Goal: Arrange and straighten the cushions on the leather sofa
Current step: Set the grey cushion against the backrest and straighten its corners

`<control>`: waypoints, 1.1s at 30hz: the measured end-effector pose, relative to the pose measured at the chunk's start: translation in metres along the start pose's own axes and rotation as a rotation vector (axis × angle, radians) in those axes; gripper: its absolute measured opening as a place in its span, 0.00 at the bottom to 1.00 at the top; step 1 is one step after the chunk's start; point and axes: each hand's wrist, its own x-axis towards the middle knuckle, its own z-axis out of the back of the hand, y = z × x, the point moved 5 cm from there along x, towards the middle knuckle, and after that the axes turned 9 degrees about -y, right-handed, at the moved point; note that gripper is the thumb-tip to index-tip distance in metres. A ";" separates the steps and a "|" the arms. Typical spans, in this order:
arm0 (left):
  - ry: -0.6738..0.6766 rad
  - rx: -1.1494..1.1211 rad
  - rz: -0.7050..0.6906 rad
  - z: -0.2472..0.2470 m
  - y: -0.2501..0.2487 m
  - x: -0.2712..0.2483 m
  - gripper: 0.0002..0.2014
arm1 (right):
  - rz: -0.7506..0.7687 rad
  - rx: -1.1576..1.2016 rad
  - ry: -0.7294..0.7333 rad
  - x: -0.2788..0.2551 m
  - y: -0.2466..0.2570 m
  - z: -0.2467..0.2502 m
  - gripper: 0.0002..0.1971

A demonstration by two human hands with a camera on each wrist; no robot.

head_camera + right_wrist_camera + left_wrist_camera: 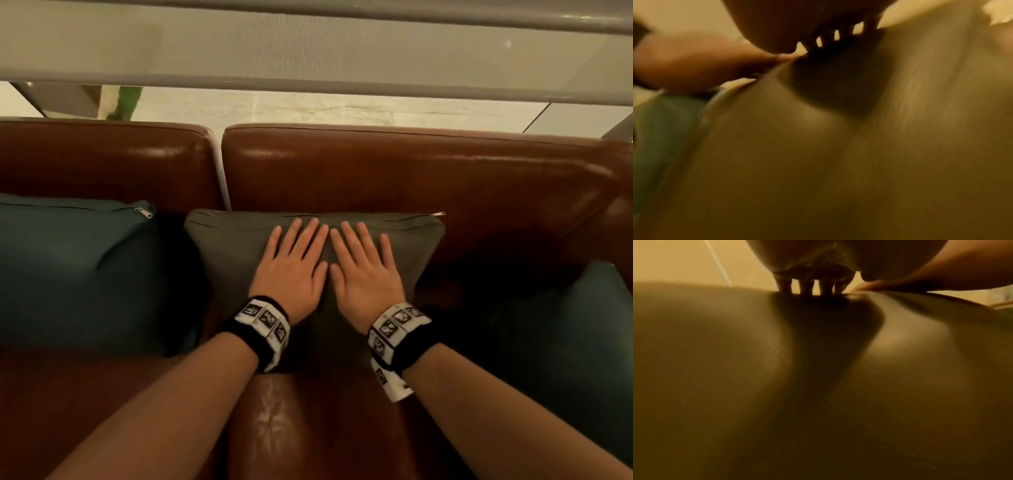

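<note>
Forearms, two, bare, each with a marker wristband. Left hand (291,274) and right hand (363,277): flat, fingers straight, side by side, pressing the front of the grey-green cushion (233,246); neither grip closes on anything. Cushion stands upright against the leather sofa (411,171) backrest, zip edge up. Teal cushion (75,270) just beside it at left, also upright. Dark teal cushion (575,325) at right, well apart, position unclear. Status, judged: middle cushion placed, being smoothed; right cushion probably outstanding.
</note>
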 end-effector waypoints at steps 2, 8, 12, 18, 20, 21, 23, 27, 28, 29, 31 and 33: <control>0.032 0.007 0.010 -0.009 0.012 0.001 0.29 | -0.033 -0.014 0.034 0.002 -0.011 -0.011 0.29; 0.066 0.141 0.252 0.002 0.114 -0.014 0.30 | -0.275 -0.150 0.121 0.000 -0.094 -0.001 0.30; -0.059 0.093 0.134 0.020 0.058 0.003 0.29 | -0.106 -0.077 -0.030 0.010 -0.029 0.016 0.30; -0.001 0.057 0.102 -0.009 0.047 0.001 0.28 | -0.021 -0.055 0.034 0.010 -0.019 -0.014 0.30; -0.003 0.117 0.199 -0.008 0.091 -0.012 0.28 | -0.169 -0.096 0.053 0.005 -0.068 -0.012 0.30; -0.006 0.142 0.233 -0.004 0.109 -0.017 0.29 | -0.224 -0.124 0.063 0.002 -0.087 -0.007 0.30; -0.061 0.139 0.254 0.008 0.115 -0.025 0.29 | -0.254 -0.136 0.031 -0.004 -0.094 0.004 0.31; -0.207 0.033 0.073 0.003 0.032 -0.049 0.31 | -0.035 0.002 -0.201 -0.030 -0.002 0.013 0.30; -0.202 0.011 0.006 -0.008 0.011 -0.057 0.32 | 0.067 0.020 -0.217 -0.043 0.026 0.002 0.29; -0.197 0.006 -0.033 -0.022 0.000 -0.063 0.33 | 0.137 0.024 -0.220 -0.054 0.043 -0.014 0.29; -0.222 0.031 -0.028 -0.049 0.006 -0.068 0.34 | 0.162 -0.018 -0.249 -0.066 0.041 -0.045 0.29; -0.279 0.072 0.006 -0.066 0.034 -0.068 0.33 | 0.096 -0.068 -0.301 -0.068 0.003 -0.068 0.28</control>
